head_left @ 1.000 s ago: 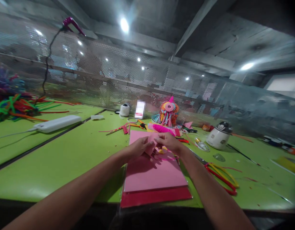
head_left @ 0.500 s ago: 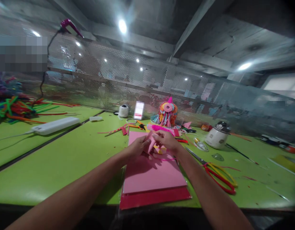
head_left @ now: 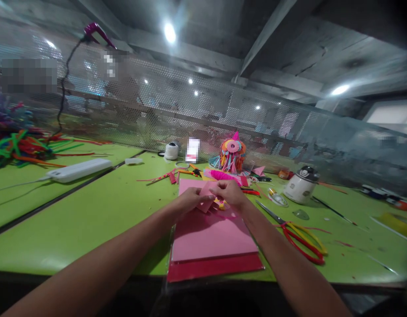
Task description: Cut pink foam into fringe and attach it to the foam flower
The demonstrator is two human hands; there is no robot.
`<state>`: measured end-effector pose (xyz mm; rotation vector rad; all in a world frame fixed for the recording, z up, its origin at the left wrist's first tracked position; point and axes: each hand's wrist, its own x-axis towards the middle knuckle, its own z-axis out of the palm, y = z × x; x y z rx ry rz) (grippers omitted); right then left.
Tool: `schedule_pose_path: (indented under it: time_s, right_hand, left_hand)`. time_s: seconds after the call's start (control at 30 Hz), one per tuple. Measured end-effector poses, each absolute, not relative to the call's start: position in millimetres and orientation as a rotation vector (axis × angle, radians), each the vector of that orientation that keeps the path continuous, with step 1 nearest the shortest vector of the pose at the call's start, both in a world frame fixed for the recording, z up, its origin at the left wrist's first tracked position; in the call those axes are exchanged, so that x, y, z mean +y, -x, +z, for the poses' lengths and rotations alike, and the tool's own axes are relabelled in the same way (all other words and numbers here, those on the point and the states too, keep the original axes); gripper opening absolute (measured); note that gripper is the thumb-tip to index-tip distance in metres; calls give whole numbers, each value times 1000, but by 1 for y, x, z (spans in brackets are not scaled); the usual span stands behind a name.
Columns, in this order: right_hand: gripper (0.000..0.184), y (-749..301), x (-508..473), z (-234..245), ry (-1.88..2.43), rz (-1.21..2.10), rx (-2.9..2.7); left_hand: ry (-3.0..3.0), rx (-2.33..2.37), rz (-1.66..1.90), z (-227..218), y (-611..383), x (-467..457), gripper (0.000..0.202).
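Observation:
My left hand (head_left: 190,198) and my right hand (head_left: 230,193) meet over a stack of pink sheets (head_left: 208,231), both pinching a small piece of pink paper (head_left: 207,193) between them. The stack lies on a red sheet (head_left: 216,266) on the green table (head_left: 91,215). A small yellow and pink scrap (head_left: 221,204) lies just under my right hand. Beyond the hands stands a colourful fringed paper ornament (head_left: 231,155).
Scissors (head_left: 298,235) with red and yellow handles lie to the right. A small white pot (head_left: 300,187) stands further right. A white power strip (head_left: 78,170) and a pile of coloured pipe cleaners (head_left: 18,147) are at the left. A perforated metal screen (head_left: 190,105) backs the table.
Both hands stay together on the pink piece, shifting it slightly and lowering it toward the stack. The view has wobbled a little.

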<state>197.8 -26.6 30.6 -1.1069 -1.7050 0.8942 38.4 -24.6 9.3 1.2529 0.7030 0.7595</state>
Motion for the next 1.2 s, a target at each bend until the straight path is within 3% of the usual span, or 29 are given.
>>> schedule_pose_path:
  time_s: [0.6,0.8,0.97,1.2]
  right_hand:
    - [34,-205,-27,41,1098,683,-1709]
    - [34,-205,-28,40,1064,766,-1655]
    - [28,-198,-31,36,1062,1054,-1629]
    - [29,-189,-34,35,1055,1046,-1453]
  left_hand:
    - [-1264,667,702,8,-38,-29,25]
    - [-1274,636,679,10,-38,-25,24]
    - [-1235,563,858,8,-38,-24,24]
    - [-1247,569,934,10,-39,-28,21]
